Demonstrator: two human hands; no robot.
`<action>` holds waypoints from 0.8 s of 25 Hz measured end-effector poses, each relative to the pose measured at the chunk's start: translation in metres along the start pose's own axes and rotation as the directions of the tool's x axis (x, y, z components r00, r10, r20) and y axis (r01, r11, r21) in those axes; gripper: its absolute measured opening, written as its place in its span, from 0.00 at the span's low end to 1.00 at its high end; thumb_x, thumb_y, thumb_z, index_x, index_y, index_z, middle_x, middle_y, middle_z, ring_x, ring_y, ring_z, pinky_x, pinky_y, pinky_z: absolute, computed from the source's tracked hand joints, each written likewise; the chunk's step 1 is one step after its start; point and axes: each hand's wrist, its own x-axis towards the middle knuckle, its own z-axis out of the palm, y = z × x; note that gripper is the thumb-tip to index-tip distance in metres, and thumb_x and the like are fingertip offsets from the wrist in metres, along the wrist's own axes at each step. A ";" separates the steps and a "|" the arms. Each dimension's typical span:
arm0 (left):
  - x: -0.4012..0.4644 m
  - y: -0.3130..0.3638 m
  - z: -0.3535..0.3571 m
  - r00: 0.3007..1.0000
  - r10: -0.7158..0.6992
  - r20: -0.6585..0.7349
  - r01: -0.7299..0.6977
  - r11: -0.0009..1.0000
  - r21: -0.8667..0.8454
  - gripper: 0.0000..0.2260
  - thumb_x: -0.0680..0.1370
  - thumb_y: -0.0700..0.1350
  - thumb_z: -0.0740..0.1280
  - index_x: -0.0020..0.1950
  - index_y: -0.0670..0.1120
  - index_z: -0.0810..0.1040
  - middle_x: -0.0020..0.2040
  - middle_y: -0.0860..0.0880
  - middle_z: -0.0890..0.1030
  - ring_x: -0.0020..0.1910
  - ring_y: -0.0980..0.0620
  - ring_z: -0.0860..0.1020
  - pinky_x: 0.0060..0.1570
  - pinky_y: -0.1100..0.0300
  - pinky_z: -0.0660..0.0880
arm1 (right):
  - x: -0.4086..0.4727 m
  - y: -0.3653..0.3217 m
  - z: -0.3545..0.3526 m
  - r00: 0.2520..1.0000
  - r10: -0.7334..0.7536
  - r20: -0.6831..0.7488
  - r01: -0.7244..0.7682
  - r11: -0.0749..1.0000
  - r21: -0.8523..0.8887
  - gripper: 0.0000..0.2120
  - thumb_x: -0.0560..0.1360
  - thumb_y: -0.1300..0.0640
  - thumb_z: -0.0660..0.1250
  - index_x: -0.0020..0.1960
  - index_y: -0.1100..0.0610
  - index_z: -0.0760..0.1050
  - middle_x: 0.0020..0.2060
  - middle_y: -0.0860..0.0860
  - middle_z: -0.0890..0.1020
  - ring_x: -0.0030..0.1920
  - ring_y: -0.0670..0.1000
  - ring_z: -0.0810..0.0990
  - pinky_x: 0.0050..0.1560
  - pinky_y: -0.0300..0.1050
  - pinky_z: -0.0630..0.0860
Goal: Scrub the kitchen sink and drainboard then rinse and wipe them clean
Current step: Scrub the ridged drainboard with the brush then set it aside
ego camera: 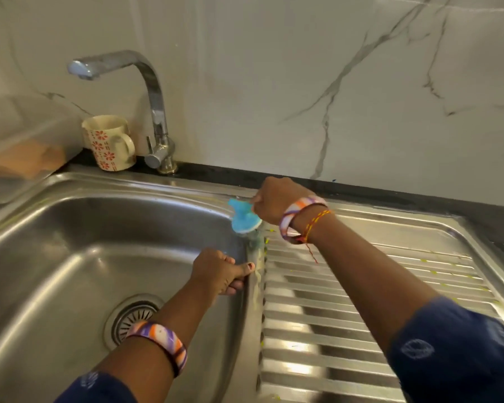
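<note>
Your right hand (pixel 269 200) is curled around the handle of a blue scrubbing brush (pixel 243 218), holding its head down on the steel ridge between the sink (pixel 70 257) and the drainboard (pixel 346 301), near the back edge. Blur hides the bristles, so you cannot tell how firmly they press. Your left hand (pixel 220 270) grips that same ridge nearer to you, with its fingers hooked over the inside wall of the sink and the thumb lying along the top. The sink bowl holds nothing but its round drain strainer (pixel 136 317), which sits at the bottom beside your left forearm. Whether the bowl is wet cannot be told from its shine. The drainboard's ribbed surface carries small yellow-green flecks, scattered along the ridge and across the ribs to the right. The tap (pixel 146 91) stands behind the sink with its spout turned left over the bowl. Just beside the tap's base, on the dark counter strip (pixel 390 193), a cream mug (pixel 109 142) with red flower prints stands upright with its handle to the right; its inside is not visible. A clear plastic container (pixel 21 141) sits at the far left with something brownish inside, too blurred to name. Both wrists wear striped bangles.
</note>
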 end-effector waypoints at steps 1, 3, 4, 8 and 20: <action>0.000 -0.001 0.000 1.000 -0.007 -0.002 0.007 1.000 0.001 0.15 0.69 0.41 0.76 0.39 0.43 0.68 0.29 0.45 0.76 0.18 0.58 0.73 0.24 0.64 0.75 | 0.002 -0.004 0.006 0.999 0.006 -0.050 -0.006 1.000 0.004 0.15 0.76 0.54 0.60 0.61 0.54 0.76 0.56 0.56 0.80 0.55 0.59 0.79 0.52 0.46 0.74; 0.000 -0.002 0.003 1.000 -0.016 -0.014 0.016 1.000 0.021 0.15 0.69 0.42 0.76 0.41 0.43 0.69 0.30 0.44 0.77 0.20 0.56 0.73 0.26 0.63 0.76 | 0.008 -0.014 0.022 0.998 -0.011 -0.069 0.016 0.997 0.074 0.17 0.78 0.53 0.57 0.65 0.51 0.74 0.59 0.55 0.78 0.59 0.59 0.77 0.52 0.46 0.73; -0.001 -0.002 0.003 1.000 -0.015 -0.014 0.016 1.000 0.026 0.15 0.70 0.42 0.76 0.40 0.43 0.68 0.30 0.44 0.77 0.20 0.56 0.72 0.26 0.63 0.75 | 0.011 -0.017 0.025 0.998 -0.028 -0.048 0.033 0.994 0.108 0.18 0.78 0.54 0.57 0.66 0.50 0.73 0.59 0.55 0.78 0.59 0.59 0.77 0.53 0.46 0.72; 0.001 -0.004 0.002 0.999 0.004 0.039 -0.004 1.000 0.007 0.16 0.71 0.42 0.74 0.35 0.45 0.66 0.27 0.46 0.75 0.16 0.59 0.70 0.23 0.66 0.72 | 0.009 -0.001 -0.006 0.992 -0.092 0.084 0.101 0.990 -0.100 0.14 0.75 0.54 0.62 0.58 0.57 0.78 0.57 0.56 0.80 0.57 0.59 0.78 0.56 0.47 0.76; 0.007 -0.008 -0.026 0.972 0.236 -0.008 -0.193 0.816 0.545 0.20 0.69 0.59 0.73 0.46 0.44 0.76 0.41 0.46 0.79 0.51 0.42 0.78 0.45 0.59 0.70 | 0.064 -0.078 0.035 0.905 -0.422 0.052 0.423 0.878 -0.224 0.18 0.80 0.48 0.55 0.64 0.52 0.74 0.55 0.56 0.79 0.55 0.59 0.78 0.46 0.46 0.71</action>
